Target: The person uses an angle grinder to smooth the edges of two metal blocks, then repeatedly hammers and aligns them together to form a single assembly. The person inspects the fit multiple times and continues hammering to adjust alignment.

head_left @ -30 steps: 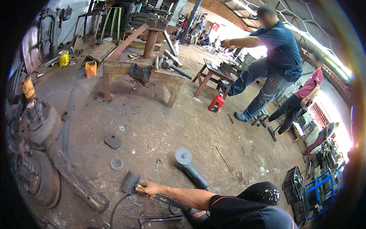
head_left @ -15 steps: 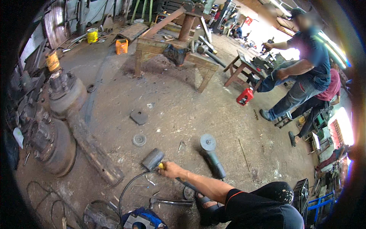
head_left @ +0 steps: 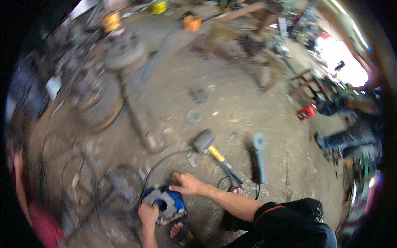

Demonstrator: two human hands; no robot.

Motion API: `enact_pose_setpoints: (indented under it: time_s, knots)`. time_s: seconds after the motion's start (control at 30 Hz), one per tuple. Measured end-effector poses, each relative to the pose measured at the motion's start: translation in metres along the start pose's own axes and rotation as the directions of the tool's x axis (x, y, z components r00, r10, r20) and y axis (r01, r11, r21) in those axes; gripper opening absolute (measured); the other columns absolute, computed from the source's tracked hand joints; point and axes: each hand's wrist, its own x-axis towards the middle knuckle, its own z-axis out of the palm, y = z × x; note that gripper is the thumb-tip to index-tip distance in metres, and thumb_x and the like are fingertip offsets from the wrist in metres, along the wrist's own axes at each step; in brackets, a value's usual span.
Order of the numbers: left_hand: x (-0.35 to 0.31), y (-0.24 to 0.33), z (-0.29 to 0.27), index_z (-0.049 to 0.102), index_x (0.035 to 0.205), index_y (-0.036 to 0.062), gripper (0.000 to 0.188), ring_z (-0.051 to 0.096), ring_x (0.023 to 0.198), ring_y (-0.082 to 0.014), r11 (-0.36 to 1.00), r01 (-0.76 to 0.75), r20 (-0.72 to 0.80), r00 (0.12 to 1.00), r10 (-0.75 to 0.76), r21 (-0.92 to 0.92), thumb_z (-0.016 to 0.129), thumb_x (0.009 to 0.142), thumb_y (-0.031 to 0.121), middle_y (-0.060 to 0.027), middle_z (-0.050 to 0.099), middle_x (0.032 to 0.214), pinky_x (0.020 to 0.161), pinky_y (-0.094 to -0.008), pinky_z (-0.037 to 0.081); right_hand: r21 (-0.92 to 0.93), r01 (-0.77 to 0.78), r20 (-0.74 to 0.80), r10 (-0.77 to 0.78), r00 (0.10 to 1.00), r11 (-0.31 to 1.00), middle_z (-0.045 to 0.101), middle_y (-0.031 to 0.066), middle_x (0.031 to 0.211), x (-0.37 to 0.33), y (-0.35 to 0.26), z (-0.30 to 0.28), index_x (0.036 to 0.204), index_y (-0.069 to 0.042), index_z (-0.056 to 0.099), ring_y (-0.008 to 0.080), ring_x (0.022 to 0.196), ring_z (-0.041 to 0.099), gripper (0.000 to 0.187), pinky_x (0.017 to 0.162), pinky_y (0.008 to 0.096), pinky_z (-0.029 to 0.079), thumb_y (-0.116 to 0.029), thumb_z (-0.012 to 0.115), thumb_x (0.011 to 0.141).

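A blue metal block with a grey face and a round hole [head_left: 178,200] lies on the floor near my feet. My left hand [head_left: 149,213] grips its near left side, thumb by the hole. At the block's far right edge is my right hand [head_left: 188,184], blurred, with thumb and fingers apart and the thumb against the block. A dark shape shows by those fingertips, too smeared to name. Beyond my hands lies a mallet [head_left: 203,140] with a dark head and a yellow-and-black handle. An angle grinder [head_left: 259,159] rests to its right.
Heavy round metal housings [head_left: 97,101] and a wooden beam [head_left: 140,124] take up the left. A black cable curves past the block. A person's red sleeve [head_left: 45,225] shows at lower left; another person's leg [head_left: 347,140] is at right, near a red bottle [head_left: 306,112].
My right hand has let go of the mallet, which lies on the floor, and has come back to the blue block. My left hand has appeared on the block. The view has swung.
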Motion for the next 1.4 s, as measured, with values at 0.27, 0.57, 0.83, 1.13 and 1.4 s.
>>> enact_pose_setpoints:
  time_s: [0.27,0.57,0.83,1.13,1.4]
  knots:
    - [-0.014,0.004,0.004,0.062,0.12,-0.0145,0.051,0.068,0.104,-0.052,1.0,-0.01,-0.025,1.0,0.01,0.011,0.075,0.084,0.02,-0.0363,0.066,0.115,0.095,-0.0546,0.055,-0.077,-0.017,0.145,0.028,0.989,0.997,0.071,0.0306,0.115,0.023,-0.047,0.057,0.134,0.003,0.06,0.0473,0.112,0.066,0.084,0.103,0.0499,0.051,-0.046,0.088,0.072]
    - [-0.061,0.007,0.0,0.041,0.152,-0.0041,0.079,0.062,0.125,-0.0473,0.931,-0.11,-0.069,0.993,0.091,-0.347,0.074,0.081,0.007,-0.0332,0.059,0.137,0.106,-0.0475,0.051,0.035,0.102,0.073,-0.104,0.992,0.994,0.055,0.0282,0.142,-0.035,-0.064,0.062,0.153,0.003,0.037,0.0464,0.133,0.053,0.096,0.115,0.0492,0.043,-0.007,0.082,0.069]
    - [-0.059,0.004,-0.007,0.039,0.146,-0.002,0.08,0.06,0.123,-0.049,0.945,-0.011,0.077,0.996,0.038,-0.326,0.078,0.078,0.013,-0.0335,0.058,0.133,0.104,-0.051,0.05,0.012,0.188,0.077,-0.188,0.979,0.982,0.058,0.0295,0.133,-0.04,-0.055,0.071,0.152,0.002,0.039,0.0485,0.127,0.054,0.094,0.111,0.0526,0.044,-0.001,0.079,0.067]
    - [-0.059,0.014,-0.015,0.039,0.151,-0.0032,0.083,0.059,0.13,-0.0351,0.887,-0.067,0.142,0.979,0.147,-0.456,0.073,0.074,0.003,-0.026,0.059,0.14,0.11,-0.044,0.045,0.072,0.165,0.132,-0.174,0.976,0.984,0.056,0.0282,0.133,-0.034,-0.048,0.082,0.149,-0.003,0.042,0.0488,0.127,0.054,0.088,0.109,0.0547,0.044,-0.004,0.077,0.069]
    - [-0.057,-0.01,-0.016,0.038,0.156,-0.004,0.088,0.059,0.129,-0.0335,0.931,-0.04,0.203,0.972,0.121,-0.363,0.084,0.083,0.016,-0.0274,0.056,0.144,0.109,-0.0455,0.047,0.172,0.13,0.166,-0.158,0.973,0.977,0.053,0.0306,0.135,-0.025,-0.048,0.082,0.148,-0.001,0.04,0.0514,0.125,0.054,0.084,0.106,0.056,0.045,-0.008,0.078,0.073]
